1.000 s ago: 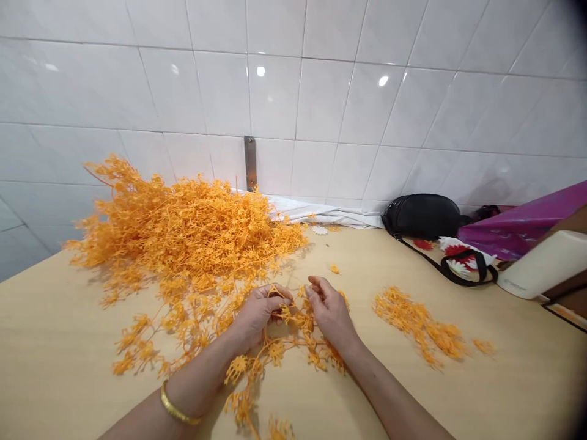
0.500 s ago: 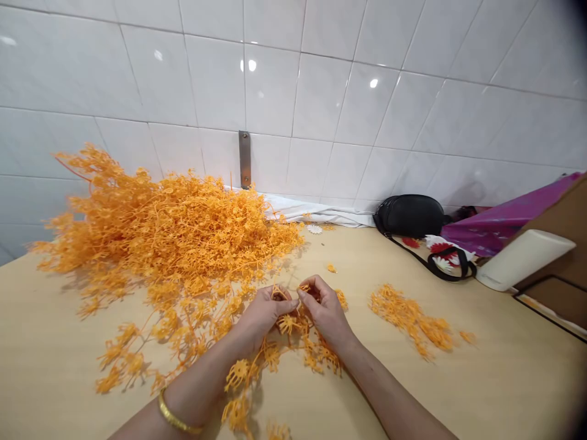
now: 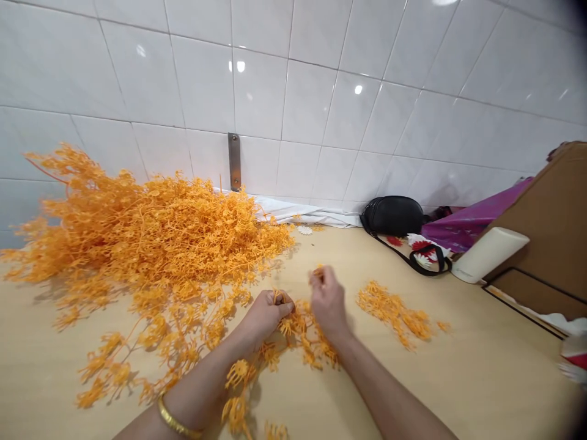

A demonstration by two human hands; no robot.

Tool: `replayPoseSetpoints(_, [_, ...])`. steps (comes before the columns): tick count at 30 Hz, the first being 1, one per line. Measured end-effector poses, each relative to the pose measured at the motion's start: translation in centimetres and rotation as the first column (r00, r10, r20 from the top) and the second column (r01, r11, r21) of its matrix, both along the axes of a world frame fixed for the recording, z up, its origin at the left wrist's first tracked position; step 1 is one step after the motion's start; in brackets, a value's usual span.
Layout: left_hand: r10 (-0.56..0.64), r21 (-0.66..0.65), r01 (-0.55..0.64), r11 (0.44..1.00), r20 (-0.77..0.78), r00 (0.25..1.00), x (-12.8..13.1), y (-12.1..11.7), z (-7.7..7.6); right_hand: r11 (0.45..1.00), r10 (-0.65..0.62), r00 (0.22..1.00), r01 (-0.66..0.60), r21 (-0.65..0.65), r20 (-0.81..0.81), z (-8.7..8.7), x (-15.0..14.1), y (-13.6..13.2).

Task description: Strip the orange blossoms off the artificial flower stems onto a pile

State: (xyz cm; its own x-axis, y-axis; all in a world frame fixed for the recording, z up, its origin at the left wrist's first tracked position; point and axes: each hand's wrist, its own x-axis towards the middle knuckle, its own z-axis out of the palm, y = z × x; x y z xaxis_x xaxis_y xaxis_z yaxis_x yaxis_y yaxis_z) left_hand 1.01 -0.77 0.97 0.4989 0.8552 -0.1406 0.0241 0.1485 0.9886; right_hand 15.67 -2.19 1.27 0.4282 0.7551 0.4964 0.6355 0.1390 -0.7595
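Your left hand (image 3: 268, 315) is pinched on a stem of the orange sprig (image 3: 300, 321), which lies just to the right of that grip, with its long axis hard to settle among the branches. Your right hand (image 3: 329, 302) is just beside the sprig's right end, between it and the small pile (image 3: 394, 311), its fingertips together on an orange bit (image 3: 320, 269); blur hides which part that is. Half a second ago your fingertips nearly met; now the right hand has drawn away from the left.
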Motion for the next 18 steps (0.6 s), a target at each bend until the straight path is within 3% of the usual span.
replayPoseSetpoints(2, [-0.027,0.023,0.028,0.999,-0.032,0.999,-0.2,-0.1,0.1,0.978,-0.200,0.975,0.205,0.040,-0.096,0.8,2.6,0.0])
replayPoseSetpoints(3, [-0.027,0.028,0.028,0.999,-0.033,0.999,-0.3,-0.2,0.1,0.968,-0.246,0.967,0.249,0.037,-0.072,1.1,3.7,-0.3])
replayPoseSetpoints(5, [-0.014,0.002,0.014,1.000,-0.007,1.000,-0.5,-0.1,0.2,0.977,-0.204,0.978,0.206,-0.052,0.031,1.1,5.2,-1.0])
replayPoseSetpoints(8, [-0.048,-0.108,0.051,0.993,0.033,0.998,-0.7,0.1,0.1,0.968,0.029,0.978,0.024,-0.249,0.205,-0.1,4.9,-1.9])
replayPoseSetpoints(11, [-0.098,-0.190,0.107,0.976,0.058,0.994,-0.9,0.5,-0.1,0.938,0.178,0.875,-0.013,-0.345,0.450,-1.3,3.7,-1.3])
replayPoseSetpoints(15, [-0.066,-0.245,0.095,0.965,0.126,0.990,-1.2,1.2,-0.1,0.917,0.125,0.697,0.191,-0.351,0.706,-0.6,3.7,0.6])
replayPoseSetpoints(18, [-0.014,-0.309,0.083,0.948,0.220,0.975,-1.4,1.6,0.0,0.955,0.024,0.668,0.205,-0.215,0.743,0.8,3.7,0.7])
